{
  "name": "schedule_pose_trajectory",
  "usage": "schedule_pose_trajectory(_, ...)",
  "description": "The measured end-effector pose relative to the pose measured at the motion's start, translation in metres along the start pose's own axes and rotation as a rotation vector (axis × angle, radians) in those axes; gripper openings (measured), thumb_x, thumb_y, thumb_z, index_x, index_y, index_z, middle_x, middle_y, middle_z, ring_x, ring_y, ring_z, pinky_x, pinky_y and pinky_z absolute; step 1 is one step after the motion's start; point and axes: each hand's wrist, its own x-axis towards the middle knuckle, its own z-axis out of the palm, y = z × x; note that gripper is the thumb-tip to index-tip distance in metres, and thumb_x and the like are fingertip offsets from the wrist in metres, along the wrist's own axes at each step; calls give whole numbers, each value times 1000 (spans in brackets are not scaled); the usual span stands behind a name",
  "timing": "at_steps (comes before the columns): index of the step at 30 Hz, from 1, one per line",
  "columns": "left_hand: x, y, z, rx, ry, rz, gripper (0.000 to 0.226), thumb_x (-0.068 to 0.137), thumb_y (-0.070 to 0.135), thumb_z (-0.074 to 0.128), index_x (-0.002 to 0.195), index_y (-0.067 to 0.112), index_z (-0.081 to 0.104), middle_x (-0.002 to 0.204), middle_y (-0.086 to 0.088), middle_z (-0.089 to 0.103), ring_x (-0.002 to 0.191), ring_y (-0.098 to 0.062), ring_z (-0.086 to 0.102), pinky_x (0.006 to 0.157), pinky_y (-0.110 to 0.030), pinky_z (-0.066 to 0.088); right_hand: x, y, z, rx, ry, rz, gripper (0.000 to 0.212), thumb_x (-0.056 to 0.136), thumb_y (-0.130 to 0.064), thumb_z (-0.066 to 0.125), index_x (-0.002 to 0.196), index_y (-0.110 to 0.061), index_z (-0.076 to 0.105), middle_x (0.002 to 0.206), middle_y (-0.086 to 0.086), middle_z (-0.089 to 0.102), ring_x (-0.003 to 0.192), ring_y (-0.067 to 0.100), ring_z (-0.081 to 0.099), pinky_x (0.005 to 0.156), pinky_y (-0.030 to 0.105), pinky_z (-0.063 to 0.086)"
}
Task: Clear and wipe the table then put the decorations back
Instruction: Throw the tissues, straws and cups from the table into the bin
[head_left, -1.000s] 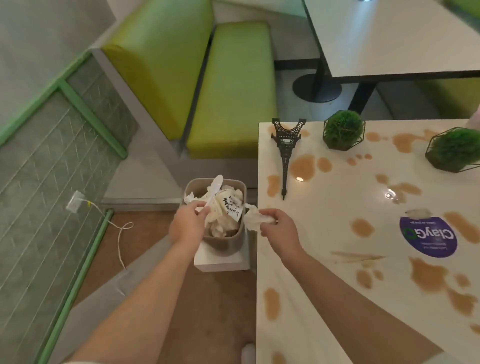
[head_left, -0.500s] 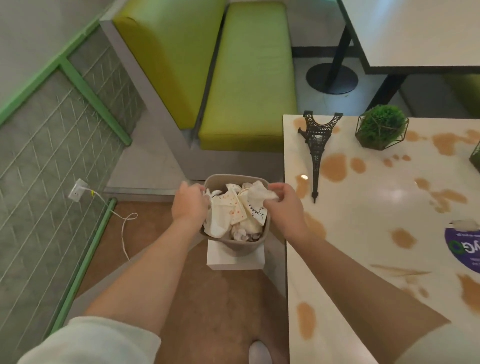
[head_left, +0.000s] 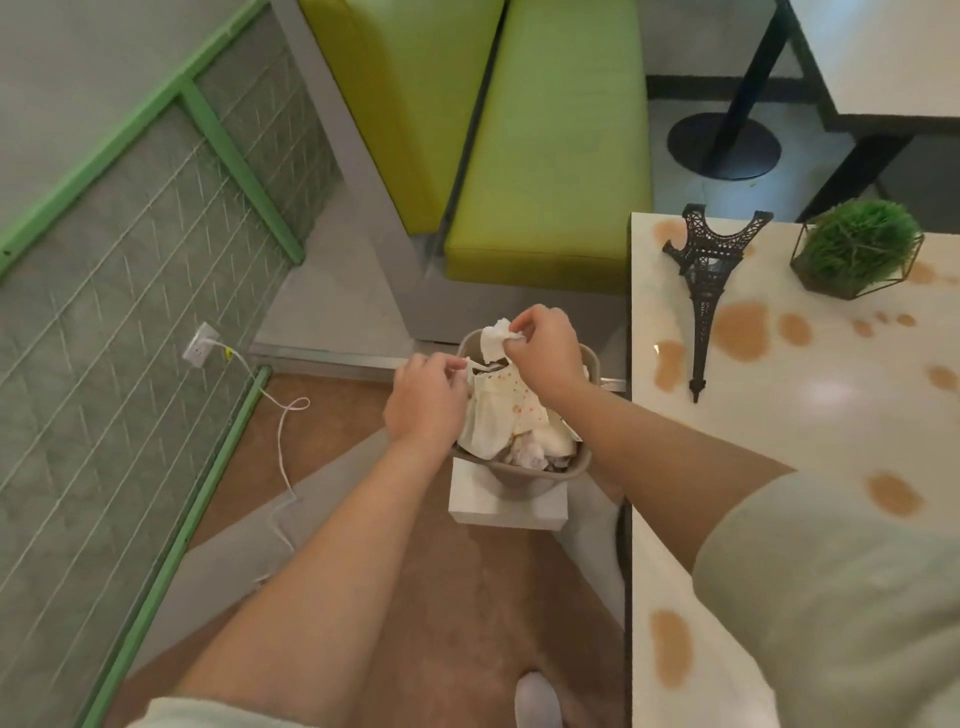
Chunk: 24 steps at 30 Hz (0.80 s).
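A beige waste bin (head_left: 524, 472) full of crumpled paper stands on a white block beside the table. My right hand (head_left: 545, 353) pinches a white crumpled tissue (head_left: 493, 340) over the bin's far rim. My left hand (head_left: 426, 402) pinches the edge of a dotted paper wrapper (head_left: 498, 410) at the bin's left side. On the white table (head_left: 779, 431), marked with brown spills, lie a black Eiffel Tower model (head_left: 706, 291) on its side and a green plant ball in a wire frame (head_left: 857, 249).
A green bench (head_left: 545, 156) stands behind the bin. A wall socket with a white cable (head_left: 200, 351) is at the left wall. Another table on a black pedestal (head_left: 727, 145) is at the back right. My shoe (head_left: 537, 701) shows on the brown floor.
My right hand moved from the table's edge to over the bin with the tissue. The left hand stayed at the bin's left rim, holding paper. The view swung left.
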Motion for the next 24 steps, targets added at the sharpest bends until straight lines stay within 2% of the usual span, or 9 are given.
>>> schedule_pose_trajectory(4,-5,-4,-1,1,-13,5,22,97,41,47,112,35,63,113,7,55,117,-16,46,76,-31,38,-3,8,6,-142,-140,-5,33,89,-26,65,121,-17,62,122,3,49,98,22,59,53,25,45)
schedule_pose_trajectory(7,-12,-2,-2,9,-19,7,22,97,40,47,111,35,63,112,7,56,116,-16,47,76,-32,41,-16,18,-7,-152,-129,-7,29,91,-25,63,119,-19,67,123,2,52,93,18,59,54,21,44)
schedule_pose_trajectory(10,-23,11,-3,-9,-20,38,22,97,41,47,111,35,64,110,8,57,111,-16,49,74,-32,41,-34,29,-32,-90,-54,-15,21,90,-25,63,110,-21,69,115,1,57,102,17,58,82,27,48)
schedule_pose_trajectory(11,-26,17,-3,-24,-26,55,22,97,41,48,110,35,64,109,9,57,109,-16,49,74,-32,41,-41,32,-43,-69,-37,-12,20,90,-23,62,108,-21,69,112,0,59,103,16,58,87,28,47)
schedule_pose_trajectory(15,-46,57,5,-75,-55,162,20,96,44,49,104,35,65,104,13,60,102,-14,54,78,-36,49,-72,51,-98,58,32,68,16,92,-19,60,105,-18,69,97,-6,61,92,13,59,75,24,43)
schedule_pose_trajectory(18,-71,102,17,-125,-123,243,19,96,41,51,103,32,66,106,9,62,99,-16,59,81,-40,52,-97,78,-141,86,108,126,18,93,-21,60,108,-17,70,100,-4,63,93,14,60,69,20,40)
schedule_pose_trajectory(21,-99,145,33,-142,-193,346,21,97,40,52,110,30,65,106,8,63,97,-16,60,86,-39,52,-123,106,-181,138,153,191,19,92,-21,60,106,-19,72,102,-4,66,83,10,59,58,15,40)
schedule_pose_trajectory(24,-133,190,55,-140,-272,447,24,97,40,52,114,29,65,104,11,63,95,-11,58,77,-31,47,-151,137,-226,161,235,225,18,90,-21,59,101,-23,73,100,-7,67,80,7,59,65,18,47)
